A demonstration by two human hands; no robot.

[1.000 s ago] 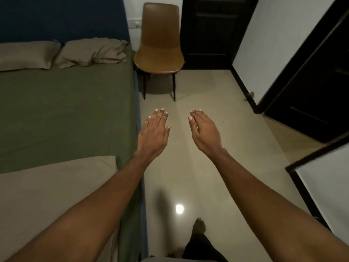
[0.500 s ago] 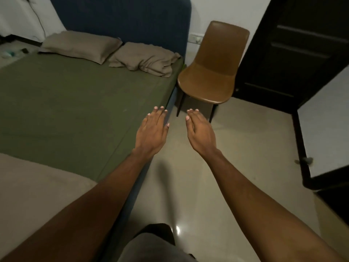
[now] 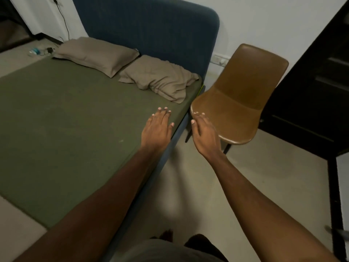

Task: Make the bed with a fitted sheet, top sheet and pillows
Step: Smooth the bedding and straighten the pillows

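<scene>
- Counting the bedding gives one bed, one green fitted sheet, one tan top sheet and two tan pillows: a smooth pillow and a rumpled pillow.
- The bed's long axis runs away from the person toward the blue headboard. In the head view it slants up and to the right.
- The fitted sheet lies flat over the mattress and covers it up to the pillows.
- The top sheet shows only at the lower left corner, lying over the foot end of the fitted sheet.
- Both pillows lie at the head end, just in front of the headboard, with their long axes across the bed.
- The smooth pillow is on the left and the rumpled pillow on the right, by the bed's right edge. Their inner ends meet.
- Two hands are in view, both palm down with straight fingers held close together, and neither grips anything.
- The left hand is over the fitted sheet at the bed's right edge. Whether it touches the sheet cannot be told.
- The right hand hangs beside the bed, its fingertips in front of the seat edge of the one brown chair.
- The chair stands on the pale floor next to the bed's head corner, with a dark door to its right.
</scene>
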